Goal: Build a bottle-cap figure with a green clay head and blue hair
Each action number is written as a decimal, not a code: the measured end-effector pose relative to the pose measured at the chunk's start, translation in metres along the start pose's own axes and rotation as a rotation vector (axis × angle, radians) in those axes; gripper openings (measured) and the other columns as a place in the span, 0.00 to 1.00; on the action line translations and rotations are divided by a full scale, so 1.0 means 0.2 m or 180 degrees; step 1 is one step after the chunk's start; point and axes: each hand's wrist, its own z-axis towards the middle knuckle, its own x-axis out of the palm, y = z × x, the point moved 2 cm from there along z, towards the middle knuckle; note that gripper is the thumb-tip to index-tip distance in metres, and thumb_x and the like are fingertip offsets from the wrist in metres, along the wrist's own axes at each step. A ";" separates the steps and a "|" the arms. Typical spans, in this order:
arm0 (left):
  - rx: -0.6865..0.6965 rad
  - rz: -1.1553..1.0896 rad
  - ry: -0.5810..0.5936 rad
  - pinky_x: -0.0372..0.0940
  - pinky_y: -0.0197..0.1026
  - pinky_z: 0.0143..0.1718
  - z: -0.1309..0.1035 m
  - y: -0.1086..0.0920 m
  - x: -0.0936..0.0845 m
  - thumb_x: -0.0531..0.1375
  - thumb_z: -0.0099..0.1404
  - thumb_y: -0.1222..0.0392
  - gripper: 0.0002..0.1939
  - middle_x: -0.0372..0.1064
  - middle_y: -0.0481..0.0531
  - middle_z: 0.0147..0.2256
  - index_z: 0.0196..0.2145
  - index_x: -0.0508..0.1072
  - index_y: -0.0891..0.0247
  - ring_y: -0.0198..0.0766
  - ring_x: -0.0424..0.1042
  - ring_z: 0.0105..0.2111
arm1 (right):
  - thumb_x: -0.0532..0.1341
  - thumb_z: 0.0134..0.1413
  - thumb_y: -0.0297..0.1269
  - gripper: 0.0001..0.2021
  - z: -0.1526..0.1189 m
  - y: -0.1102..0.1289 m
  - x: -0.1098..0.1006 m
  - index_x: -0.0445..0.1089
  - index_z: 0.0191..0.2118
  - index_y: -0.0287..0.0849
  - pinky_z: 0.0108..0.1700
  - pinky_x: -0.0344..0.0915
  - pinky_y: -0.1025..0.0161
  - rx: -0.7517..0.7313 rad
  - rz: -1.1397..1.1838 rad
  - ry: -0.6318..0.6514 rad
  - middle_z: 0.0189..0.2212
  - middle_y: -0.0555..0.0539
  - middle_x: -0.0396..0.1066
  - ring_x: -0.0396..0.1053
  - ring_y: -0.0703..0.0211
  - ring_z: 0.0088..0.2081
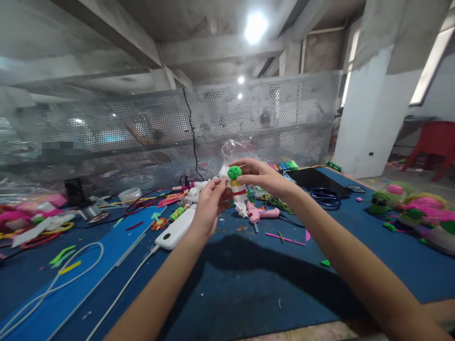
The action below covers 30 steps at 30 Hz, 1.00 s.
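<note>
Upright between my hands is a small figure [239, 193] with a green top, a yellow band, a white body with a red stripe and a crumpled white lower end. My left hand [210, 203] is closed at its left side, the fingers pinched near the body. From the right, my right hand [261, 176] reaches over with bent fingers, their tips against the figure just below the green top. A pink glue gun [261, 213] lies on the dark blue table [249, 293] just beyond and to the right of the figure.
A white power bank [177, 229] with a cable lies left of my left hand. Pink and green craft pieces [423, 208] are piled at the right. Blue-handled scissors [325, 196] rest near a black sheet [316, 182]. A perforated metal screen [227, 125] stands behind the table.
</note>
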 end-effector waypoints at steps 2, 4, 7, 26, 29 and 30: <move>0.0035 -0.0045 -0.0018 0.60 0.32 0.24 0.01 0.00 0.00 0.65 0.53 0.49 0.17 0.67 0.43 0.26 0.36 0.69 0.61 0.31 0.67 0.25 | 0.61 0.52 0.29 0.15 0.00 -0.01 -0.01 0.64 0.47 0.42 0.43 0.67 0.61 -0.0031 0.0018 0.0039 0.34 0.50 0.70 0.70 0.63 0.37; 0.0064 -0.0079 -0.0016 0.60 0.32 0.24 0.01 0.00 0.00 0.66 0.52 0.50 0.17 0.66 0.43 0.25 0.35 0.69 0.61 0.31 0.67 0.25 | 0.60 0.53 0.28 0.15 0.00 -0.03 -0.01 0.64 0.47 0.42 0.40 0.67 0.62 -0.0022 0.0042 0.0072 0.31 0.51 0.69 0.69 0.63 0.35; 0.0065 -0.0120 0.0011 0.62 0.33 0.25 0.00 0.02 0.00 0.67 0.51 0.50 0.18 0.66 0.43 0.25 0.36 0.69 0.61 0.32 0.67 0.26 | 0.61 0.52 0.27 0.15 0.00 -0.07 0.00 0.64 0.47 0.42 0.37 0.67 0.63 -0.0008 0.0092 0.0073 0.30 0.52 0.69 0.70 0.64 0.32; 0.0434 0.0622 0.0470 0.68 0.42 0.41 0.18 -0.07 0.01 0.70 0.46 0.62 0.22 0.77 0.50 0.33 0.39 0.70 0.62 0.40 0.76 0.36 | 0.63 0.51 0.43 0.11 0.05 -0.12 -0.06 0.69 0.37 0.41 0.37 0.68 0.62 -0.0382 -0.0490 -0.0947 0.33 0.47 0.72 0.70 0.62 0.34; 0.0623 0.0893 0.0400 0.69 0.43 0.41 0.24 -0.14 0.00 0.70 0.46 0.63 0.22 0.77 0.49 0.32 0.39 0.69 0.61 0.41 0.76 0.36 | 0.62 0.52 0.43 0.12 0.05 -0.13 -0.10 0.70 0.38 0.40 0.34 0.68 0.62 -0.0278 -0.0727 -0.0867 0.33 0.45 0.74 0.71 0.61 0.32; 0.0672 0.0982 0.0382 0.69 0.43 0.40 0.25 -0.16 -0.01 0.70 0.46 0.63 0.22 0.77 0.49 0.31 0.39 0.68 0.61 0.41 0.76 0.36 | 0.62 0.52 0.42 0.11 0.05 -0.13 -0.11 0.71 0.38 0.39 0.34 0.68 0.62 -0.0248 -0.0831 -0.0823 0.33 0.44 0.74 0.71 0.61 0.32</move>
